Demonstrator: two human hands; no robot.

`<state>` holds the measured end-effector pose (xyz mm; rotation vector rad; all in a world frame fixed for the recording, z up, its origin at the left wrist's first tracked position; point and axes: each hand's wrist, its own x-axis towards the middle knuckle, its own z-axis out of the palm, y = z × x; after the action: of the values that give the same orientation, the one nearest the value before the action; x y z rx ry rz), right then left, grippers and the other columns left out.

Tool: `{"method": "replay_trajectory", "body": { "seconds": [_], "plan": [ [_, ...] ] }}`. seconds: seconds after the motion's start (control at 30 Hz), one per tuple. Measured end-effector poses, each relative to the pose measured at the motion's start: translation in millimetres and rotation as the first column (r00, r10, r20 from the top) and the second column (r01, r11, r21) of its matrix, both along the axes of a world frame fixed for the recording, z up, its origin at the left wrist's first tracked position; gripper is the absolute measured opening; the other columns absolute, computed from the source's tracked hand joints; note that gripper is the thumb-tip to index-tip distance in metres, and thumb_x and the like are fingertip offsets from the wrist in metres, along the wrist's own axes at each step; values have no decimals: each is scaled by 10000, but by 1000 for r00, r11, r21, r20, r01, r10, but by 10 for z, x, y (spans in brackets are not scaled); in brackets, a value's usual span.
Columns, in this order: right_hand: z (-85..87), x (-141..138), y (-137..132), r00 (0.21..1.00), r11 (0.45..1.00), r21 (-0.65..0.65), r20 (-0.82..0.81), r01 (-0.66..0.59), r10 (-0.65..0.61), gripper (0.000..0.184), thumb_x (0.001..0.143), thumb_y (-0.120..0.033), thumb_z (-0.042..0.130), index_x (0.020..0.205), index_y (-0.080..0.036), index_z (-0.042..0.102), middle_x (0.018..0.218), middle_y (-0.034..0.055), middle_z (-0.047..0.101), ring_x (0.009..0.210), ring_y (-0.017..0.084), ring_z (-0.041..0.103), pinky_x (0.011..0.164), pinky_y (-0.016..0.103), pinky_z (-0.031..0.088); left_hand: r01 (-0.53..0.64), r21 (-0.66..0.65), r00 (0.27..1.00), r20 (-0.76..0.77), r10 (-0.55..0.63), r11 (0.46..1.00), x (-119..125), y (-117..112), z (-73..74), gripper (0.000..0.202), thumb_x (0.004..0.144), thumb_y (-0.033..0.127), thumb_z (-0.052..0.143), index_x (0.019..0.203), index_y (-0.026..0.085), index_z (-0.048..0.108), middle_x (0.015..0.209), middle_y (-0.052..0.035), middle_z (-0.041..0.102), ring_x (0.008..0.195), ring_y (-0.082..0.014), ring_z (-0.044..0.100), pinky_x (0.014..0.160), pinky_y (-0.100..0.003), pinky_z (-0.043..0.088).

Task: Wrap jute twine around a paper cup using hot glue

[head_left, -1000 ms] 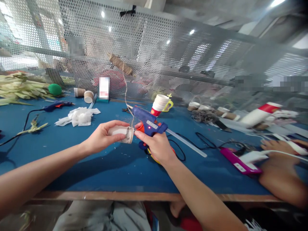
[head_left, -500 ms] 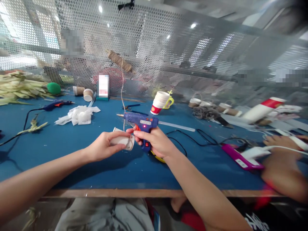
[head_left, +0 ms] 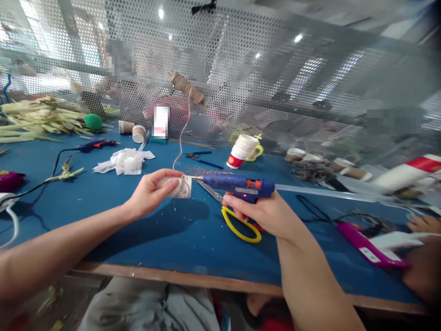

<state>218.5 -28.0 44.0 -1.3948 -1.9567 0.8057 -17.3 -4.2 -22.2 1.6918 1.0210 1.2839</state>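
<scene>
My left hand (head_left: 151, 193) is closed around a small white paper cup (head_left: 179, 187) lying on its side above the blue table (head_left: 144, 239). Brown twine (head_left: 182, 133) runs from the cup up to a spool (head_left: 188, 87) hung on the mesh screen. My right hand (head_left: 265, 212) grips a blue hot glue gun (head_left: 237, 183) held level, its metal nozzle touching the cup's rim. A clear glue stick (head_left: 324, 193) sticks out of the gun's back.
Yellow-handled scissors (head_left: 237, 225) lie under the gun. A stack of red-and-white cups (head_left: 241, 151), white tissue (head_left: 126, 162), a second glue gun (head_left: 93, 145), palm leaves (head_left: 37, 120), a tangle of cord (head_left: 312, 171) and a pink phone (head_left: 368, 243) are on the table. Another person's hand (head_left: 422, 224) is far right.
My right hand swung the glue gun from behind the cup round to its right side, level, bringing the nozzle to the cup's rim. The scissors underneath came into view. My head turned left.
</scene>
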Motion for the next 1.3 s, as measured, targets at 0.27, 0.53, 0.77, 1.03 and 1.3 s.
{"method": "replay_trajectory", "body": {
  "seconds": [0.27,0.53,0.77,1.03,1.3],
  "plan": [
    [-58,-1,-6,992,998,15,110,58,-59,264,696,-402,623,559,-186,560,442,-20,529,404,104,489,419,227,427,-17,0,1000,-2,17,1000,-8,-13,76,300,792,344,537,980,131,633,851,-64,683,696,-121,609,651,-229,496],
    [-65,2,-5,987,999,14,152,51,-53,236,711,-399,602,616,-185,577,478,-19,542,436,110,488,447,241,417,-27,0,999,-21,27,1000,-10,-15,83,308,787,351,540,974,126,637,858,-67,687,707,-135,617,653,-233,493],
    [-28,-17,-29,987,999,32,155,40,-44,158,700,-335,602,656,-184,588,559,-14,592,459,111,505,481,250,442,-21,-18,999,-28,20,1000,-3,-9,73,303,790,343,534,976,123,626,840,-65,690,697,-131,613,658,-238,494],
    [-33,-7,-20,989,998,61,147,21,-29,160,709,-334,606,657,-184,582,544,-18,585,456,106,495,475,246,445,-21,3,998,-52,21,1000,-7,-22,78,292,792,331,529,967,121,632,837,-72,691,696,-134,619,645,-239,500],
    [-21,-17,-30,985,997,72,166,29,-40,155,705,-325,606,640,-187,580,503,-28,553,452,111,496,463,247,436,-22,8,998,-52,22,1000,2,-16,77,290,794,332,526,961,122,635,812,-67,694,668,-129,617,625,-238,503]
  ]
}}
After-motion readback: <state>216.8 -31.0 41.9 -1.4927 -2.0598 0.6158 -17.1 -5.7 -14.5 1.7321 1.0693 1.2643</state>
